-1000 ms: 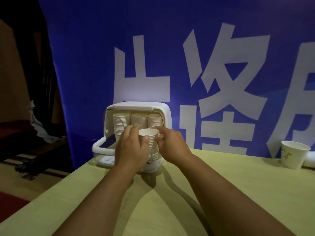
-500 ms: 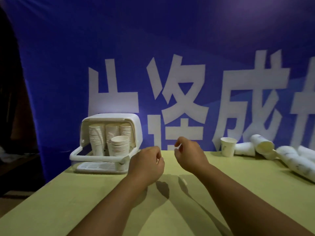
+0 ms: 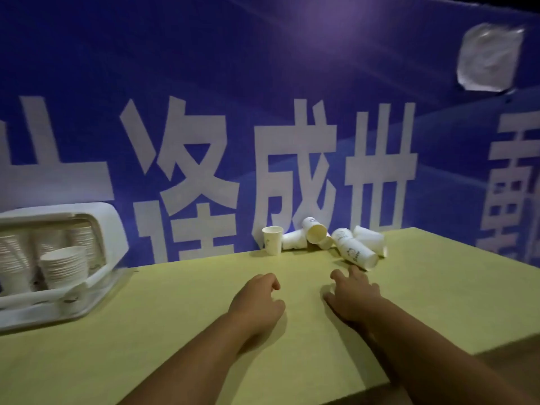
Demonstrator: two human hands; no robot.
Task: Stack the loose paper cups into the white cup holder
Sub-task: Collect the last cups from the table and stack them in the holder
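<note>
Cup holder [image 3: 109,229]: white, front open, at the left edge of the worktop [image 3: 175,323], partly cut off by the frame.
Stacked cups [image 3: 62,266]: nested upright inside the holder, with a shorter stack in front.
Left hand [image 3: 257,302]: over the worktop's middle, fingers loosely curled, holding nothing.
Upright cup [image 3: 272,239]: stands alone by the blue banner [image 3: 263,83].
Right hand [image 3: 353,296]: empty, fingers spread and extended, forefinger tip just beside the nearest toppled cup.
Loose cups [image 3: 355,249]: heaped on their sides against the banner, well apart from the holder.
</note>
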